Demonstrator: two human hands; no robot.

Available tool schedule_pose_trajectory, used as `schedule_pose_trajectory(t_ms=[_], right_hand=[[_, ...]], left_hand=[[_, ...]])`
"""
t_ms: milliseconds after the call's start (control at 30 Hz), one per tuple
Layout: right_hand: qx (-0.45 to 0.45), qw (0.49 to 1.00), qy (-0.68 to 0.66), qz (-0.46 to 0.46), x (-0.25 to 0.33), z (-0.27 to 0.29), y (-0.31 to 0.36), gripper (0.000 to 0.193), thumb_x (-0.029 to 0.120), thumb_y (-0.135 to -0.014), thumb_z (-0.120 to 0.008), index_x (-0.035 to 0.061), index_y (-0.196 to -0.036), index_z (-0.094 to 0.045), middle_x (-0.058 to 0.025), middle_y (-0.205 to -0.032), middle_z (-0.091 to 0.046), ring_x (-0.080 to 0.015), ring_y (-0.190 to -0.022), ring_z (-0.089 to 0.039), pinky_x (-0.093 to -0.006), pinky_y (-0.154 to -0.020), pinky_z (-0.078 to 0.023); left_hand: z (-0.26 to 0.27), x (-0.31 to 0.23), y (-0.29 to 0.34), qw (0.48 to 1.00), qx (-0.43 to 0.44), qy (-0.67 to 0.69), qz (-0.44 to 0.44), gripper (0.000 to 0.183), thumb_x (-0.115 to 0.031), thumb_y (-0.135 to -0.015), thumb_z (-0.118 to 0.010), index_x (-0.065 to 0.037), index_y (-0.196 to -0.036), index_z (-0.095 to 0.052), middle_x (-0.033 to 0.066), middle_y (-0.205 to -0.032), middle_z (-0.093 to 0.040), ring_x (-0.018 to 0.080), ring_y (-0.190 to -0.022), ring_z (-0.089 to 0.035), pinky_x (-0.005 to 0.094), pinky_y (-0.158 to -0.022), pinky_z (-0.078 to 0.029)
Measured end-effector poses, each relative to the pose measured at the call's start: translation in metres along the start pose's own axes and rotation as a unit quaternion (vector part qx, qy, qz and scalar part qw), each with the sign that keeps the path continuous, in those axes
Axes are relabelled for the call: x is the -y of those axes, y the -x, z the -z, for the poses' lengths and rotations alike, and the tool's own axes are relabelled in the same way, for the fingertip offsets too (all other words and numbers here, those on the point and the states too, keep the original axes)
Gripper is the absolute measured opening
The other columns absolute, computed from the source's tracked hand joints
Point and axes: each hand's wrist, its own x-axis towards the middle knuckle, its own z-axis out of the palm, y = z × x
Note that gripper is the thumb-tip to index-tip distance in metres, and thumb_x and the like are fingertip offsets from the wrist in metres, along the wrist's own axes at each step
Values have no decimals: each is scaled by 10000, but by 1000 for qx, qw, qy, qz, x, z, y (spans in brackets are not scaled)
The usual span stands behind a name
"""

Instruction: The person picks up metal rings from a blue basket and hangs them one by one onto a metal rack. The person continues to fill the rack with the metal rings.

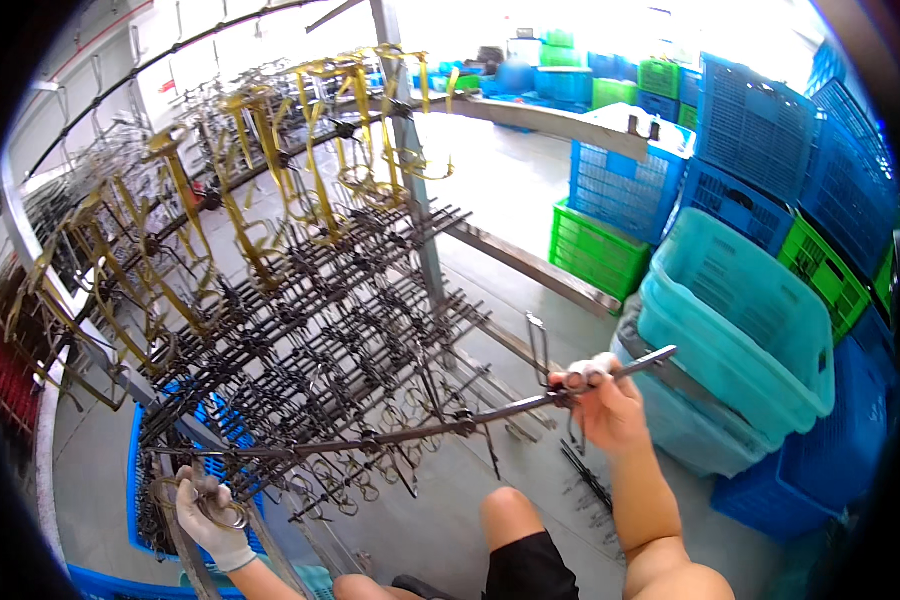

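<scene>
- Leftward, a blue crate [133, 480] stands on the floor below a metal rack hung with yellow hooks [178, 180].
- Just over that crate is the left hand [208, 515], in a pale glove; its fingers are partly curled at a wire hoop [234, 514], though I cannot tell whether they grip it or the rod's near end.
- Across the middle, in front of the person's knees, lies the dark rod [420, 432] — its long axis slanting from lower left up to upper right.
- It looks thin, blackish and lumpy, with dark knots spaced along it and wire prongs hanging down; one narrow wire loop [536, 340] rises near its right part.
- Behind it sits a dense pile of similar dark rods [300, 280].
- Farther right, the right hand [610, 405], white covering on its fingers, is closed around the rod.
- Beyond that grip, the rod's bare greyish tip points toward a teal bin [710, 355].
</scene>
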Motion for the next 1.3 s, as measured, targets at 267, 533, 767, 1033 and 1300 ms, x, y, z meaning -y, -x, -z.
schedule_pose_trajectory(t_ms=[267, 533, 767, 1033, 1300], right_hand=[[-248, 956, -81, -137, -108, 66, 12, 132, 226, -972, -441, 126, -934, -518, -53, -937, -607, -243, -1013, -580, -370, -880, -439], [-322, 899, -67, -290, -119, 146, 7, 164, 251, -979, -422, 148, -909, -529, -41, -917, -638, -176, -876, -611, -358, -751, -513], [-261, 837, -4, -481, -66, 191, 24, 288, 314, -942, -509, 32, -925, -569, -85, -904, -638, -217, -799, -645, -362, -747, -562], [-178, 786, 249, -537, -53, 198, 47, 346, 435, -835, -657, 159, -684, -512, 21, -479, -424, -56, -331, -340, -201, -288, -266], [-363, 738, 354, -445, -101, 204, 61, 421, 504, -798, -662, 194, -599, -460, 52, -499, -410, -74, -356, -331, -225, -314, -218]], left_hand=[[9, -8, -48, 996, 34, 17, 80, 247, -205, -906, -526, -56, -1100, -559, 36, -768, -601, 109, -608, -554, 222, -448, -411], [-51, -45, 26, 986, -18, -122, 112, 356, -240, -911, -535, 13, -1162, -530, 50, -1041, -551, 98, -586, -529, 205, -415, -374], [-63, -81, 160, 983, -6, -95, 158, 409, -207, -918, -494, -83, -1305, -453, 123, -819, -628, 160, -539, -516, 245, -451, -436], [39, 2, 223, 945, -199, -252, 61, 283, -78, -825, -561, -35, -1103, -592, 51, -857, -597, 115, -606, -525, 240, -514, -408], [124, 97, 190, 928, -253, -132, 241, 348, -128, -792, -607, -22, -1114, -527, 40, -697, -572, 118, -451, -527, 265, -380, -406]])
